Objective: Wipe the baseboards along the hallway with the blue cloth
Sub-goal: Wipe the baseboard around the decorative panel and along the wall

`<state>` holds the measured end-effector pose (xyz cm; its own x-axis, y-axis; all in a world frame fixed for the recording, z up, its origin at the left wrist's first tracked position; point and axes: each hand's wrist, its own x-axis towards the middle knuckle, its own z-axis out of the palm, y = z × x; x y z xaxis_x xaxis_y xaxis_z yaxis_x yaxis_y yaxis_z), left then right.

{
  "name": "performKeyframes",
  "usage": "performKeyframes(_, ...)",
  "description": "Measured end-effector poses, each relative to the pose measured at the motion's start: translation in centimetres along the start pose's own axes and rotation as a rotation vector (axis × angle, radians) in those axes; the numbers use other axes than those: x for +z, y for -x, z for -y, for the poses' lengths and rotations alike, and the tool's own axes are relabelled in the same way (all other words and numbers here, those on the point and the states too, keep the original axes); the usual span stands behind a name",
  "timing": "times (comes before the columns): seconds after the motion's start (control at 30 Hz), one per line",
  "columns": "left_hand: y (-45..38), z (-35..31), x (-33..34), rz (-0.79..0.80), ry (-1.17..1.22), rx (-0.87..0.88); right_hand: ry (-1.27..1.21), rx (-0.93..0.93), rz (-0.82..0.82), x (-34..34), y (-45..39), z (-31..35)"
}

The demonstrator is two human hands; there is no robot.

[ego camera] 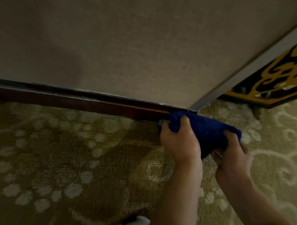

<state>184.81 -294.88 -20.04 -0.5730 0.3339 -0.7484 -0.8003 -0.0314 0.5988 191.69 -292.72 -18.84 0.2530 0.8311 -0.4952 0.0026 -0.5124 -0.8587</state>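
Both my hands, left (178,138) and right (232,153), curl tight round the crumpled dark-blue cloth (206,129), touching the dark wooden baseboard (94,104).

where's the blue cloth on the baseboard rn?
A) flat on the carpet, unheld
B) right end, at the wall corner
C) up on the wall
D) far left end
B: the blue cloth, gripped by the left hand and the right hand, sits against the dark baseboard at its right end by the wall corner.
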Motion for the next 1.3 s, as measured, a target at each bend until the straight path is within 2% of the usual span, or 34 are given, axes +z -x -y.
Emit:
performKeyframes(0.13, -0.8, -1.2, -1.9, -0.012, -0.051, 0.071, 0.034, -0.068, 0.043, 0.3, 1.4, -0.3)
performKeyframes(0.3, -3.9, -6.8, -6.8, -0.224, 0.1, 0.211, 0.148, 0.023, 0.324, 5.3, 3.8, -1.5)
performKeyframes(0.43, -4.4, -8.6, -8.4, -0.25, 0.135, 0.271, 0.156, 0.105, 0.397, 7.9, 5.1, -2.4)
performKeyframes(0.53, -3.5, -6.9, -6.1, -0.251, 0.232, 0.21, 0.122, 0.094, 0.307, 6.4, 4.1, -1.3)
performKeyframes(0.63, -1.5, -3.9, -3.2, -0.123, 0.205, 0.062, 0.078, 0.052, 0.142, 4.1, 2.0, 0.3)
performKeyframes(0.7, -0.9, -3.0, -2.7, -0.027, 0.167, -0.029, 0.076, 0.03, 0.113, 3.3, 1.4, 0.8)
performKeyframes(0.77, -1.3, -3.8, -3.9, -0.019, 0.124, -0.051, 0.078, 0.016, 0.111, 3.5, 1.7, 0.5)
performKeyframes(0.8, -1.9, -4.7, -5.3, -0.048, 0.114, -0.03, 0.086, 0.021, 0.137, 4.1, 2.4, -0.1)
performKeyframes(0.87, -4.2, -8.0, -8.9, -0.16, 0.125, 0.046, 0.071, 0.052, 0.312, 6.6, 5.0, -1.7)
performKeyframes(0.93, -6.8, -12.0, -12.7, -0.238, 0.165, 0.085, 0.041, 0.163, 0.505, 10.1, 8.3, -3.4)
performKeyframes(1.0, -8.4, -15.3, -15.8, -0.28, 0.16, 0.134, 0.051, 0.285, 0.592, 13.1, 10.7, -4.2)
performKeyframes(1.07, -8.5, -16.9, -17.2, -0.295, 0.126, 0.168, 0.066, 0.347, 0.589, 14.3, 11.5, -4.3)
performKeyframes(1.17, -7.4, -16.0, -15.8, -0.285, 0.104, 0.176, 0.048, 0.321, 0.544, 13.0, 10.3, -4.1)
performKeyframes(1.3, -5.9, -11.3, -11.7, -0.161, 0.123, 0.077, 0.007, 0.22, 0.309, 9.7, 7.0, -3.0)
